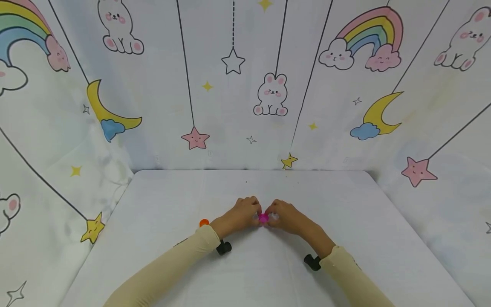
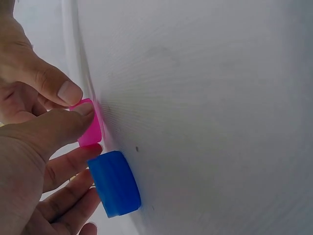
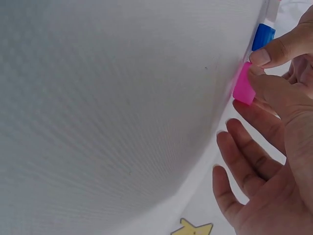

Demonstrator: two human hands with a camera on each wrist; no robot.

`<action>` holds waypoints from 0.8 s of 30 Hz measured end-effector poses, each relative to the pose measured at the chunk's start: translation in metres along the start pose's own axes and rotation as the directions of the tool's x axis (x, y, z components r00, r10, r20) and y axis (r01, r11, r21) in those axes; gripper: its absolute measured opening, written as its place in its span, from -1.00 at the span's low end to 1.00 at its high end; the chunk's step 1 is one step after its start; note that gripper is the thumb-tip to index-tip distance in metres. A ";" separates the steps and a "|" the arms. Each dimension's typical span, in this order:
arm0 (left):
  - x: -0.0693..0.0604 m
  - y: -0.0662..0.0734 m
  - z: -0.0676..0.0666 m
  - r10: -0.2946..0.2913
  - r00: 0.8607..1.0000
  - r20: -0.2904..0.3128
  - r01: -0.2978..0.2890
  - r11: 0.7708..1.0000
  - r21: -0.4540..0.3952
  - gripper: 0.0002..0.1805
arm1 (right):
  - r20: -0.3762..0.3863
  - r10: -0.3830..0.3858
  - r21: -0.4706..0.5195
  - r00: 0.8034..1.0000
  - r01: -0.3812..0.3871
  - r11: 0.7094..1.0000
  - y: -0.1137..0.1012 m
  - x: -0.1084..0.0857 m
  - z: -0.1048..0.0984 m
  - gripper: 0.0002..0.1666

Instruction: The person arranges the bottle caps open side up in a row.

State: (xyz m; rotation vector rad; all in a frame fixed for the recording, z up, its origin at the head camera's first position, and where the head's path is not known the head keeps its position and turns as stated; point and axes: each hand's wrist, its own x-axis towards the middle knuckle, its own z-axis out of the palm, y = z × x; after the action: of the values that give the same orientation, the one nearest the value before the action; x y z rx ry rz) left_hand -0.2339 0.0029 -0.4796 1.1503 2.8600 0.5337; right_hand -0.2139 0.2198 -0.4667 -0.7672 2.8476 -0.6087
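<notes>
Between both hands stands a small bright pink plastic piece (image 1: 263, 218), round from above and flat-sided in the wrist views. My left hand (image 1: 244, 212) pinches it from one side with thumb and index finger. On the opposite side, my right hand (image 1: 290, 218) holds it between thumb and index finger, its other fingers spread loosely. A short blue cylinder-like piece (image 2: 115, 183) sits on the table by my left hand's lower fingers; whether they touch it I cannot tell. In the head view the left hand hides it.
An orange round piece (image 1: 204, 222) lies beside the left wrist, partly covered by the sleeve. Everything rests on a white-covered table (image 1: 245, 273). Behind it and at both sides hangs a patterned cloth (image 1: 161, 85). A black wrist camera (image 1: 312, 262) hangs under the right forearm.
</notes>
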 end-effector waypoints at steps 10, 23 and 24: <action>-0.002 -0.001 0.000 -0.004 1.000 -0.005 0.004 1.000 0.020 -0.74 | -0.012 -0.057 -0.053 0.998 0.057 0.997 -0.002 0.000 0.000 -0.72; -0.010 -0.001 -0.003 -0.048 0.999 -0.018 0.048 0.999 0.009 -0.55 | 0.003 -0.006 -0.080 1.000 0.006 0.997 0.000 0.003 0.003 -0.62; -0.011 0.000 -0.004 -0.056 0.998 -0.024 0.056 0.998 0.007 -0.51 | 0.007 0.013 -0.077 1.000 -0.013 0.997 0.000 0.003 0.002 -0.59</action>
State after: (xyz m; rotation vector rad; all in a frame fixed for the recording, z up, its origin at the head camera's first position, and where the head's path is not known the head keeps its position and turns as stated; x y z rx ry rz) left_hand -0.2271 -0.0060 -0.4767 1.0679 2.9069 0.5386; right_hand -0.2161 0.2180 -0.4683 -0.7600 2.8814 -0.4963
